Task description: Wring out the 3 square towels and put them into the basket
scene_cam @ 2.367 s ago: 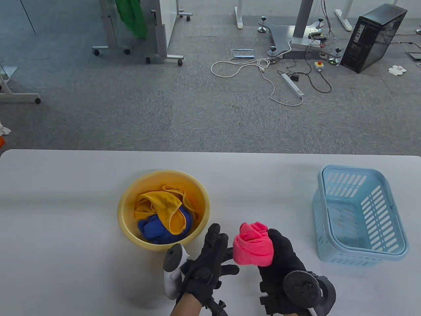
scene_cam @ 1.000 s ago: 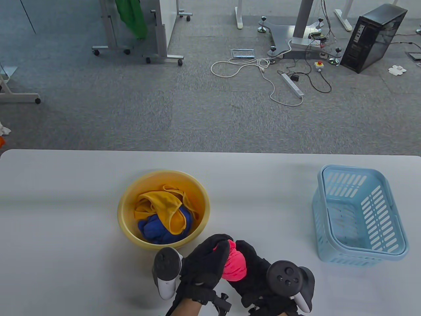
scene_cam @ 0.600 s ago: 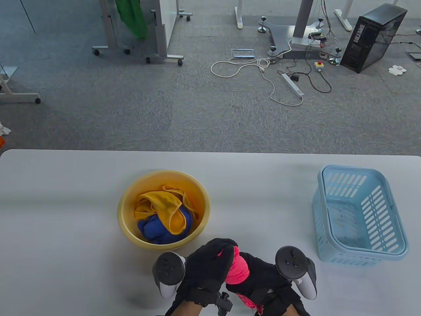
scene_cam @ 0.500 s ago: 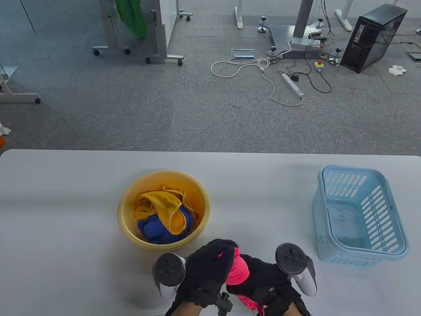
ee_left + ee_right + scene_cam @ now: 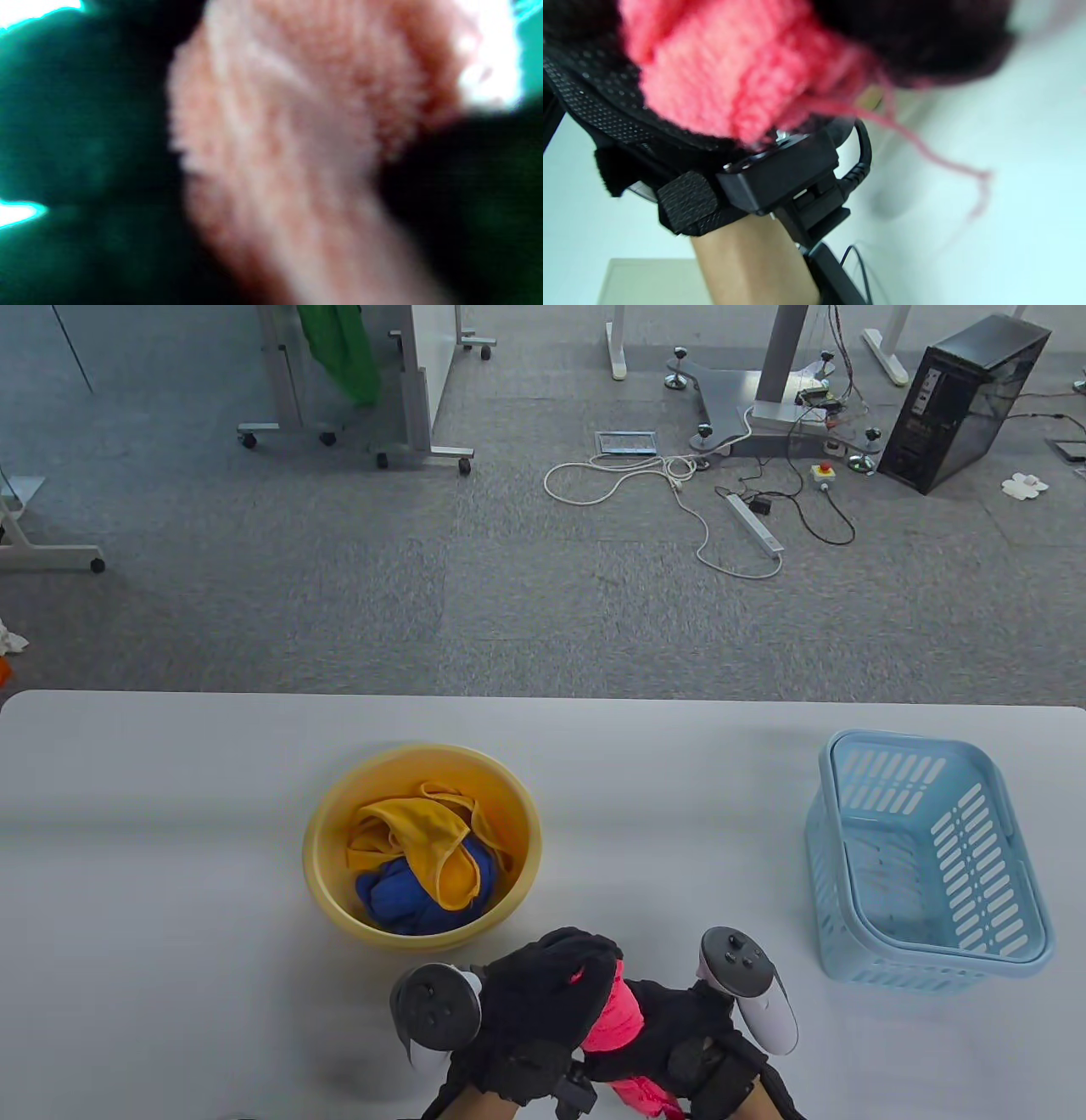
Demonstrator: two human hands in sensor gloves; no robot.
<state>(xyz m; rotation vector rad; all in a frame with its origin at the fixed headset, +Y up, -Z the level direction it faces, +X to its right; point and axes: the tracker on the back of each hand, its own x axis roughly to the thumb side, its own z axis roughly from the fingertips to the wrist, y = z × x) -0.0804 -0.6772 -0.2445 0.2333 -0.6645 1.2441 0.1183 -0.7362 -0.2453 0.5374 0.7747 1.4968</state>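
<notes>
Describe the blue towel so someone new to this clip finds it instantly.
On the white table, look left of centre for the round yellow bowl, far from the pale blue basket on the right. Inside it lies the blue towel, bunched at the bottom, partly under a yellow towel. It is the only dark blue cloth; the pink towel is in the hands.

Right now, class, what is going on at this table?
A person in black sensor gloves is wringing a pink towel: the left hand and the right hand both grip it near the table's front edge. A yellow towel and a blue towel lie in the yellow basin. The blue basket on the right holds no towel yet.
</notes>
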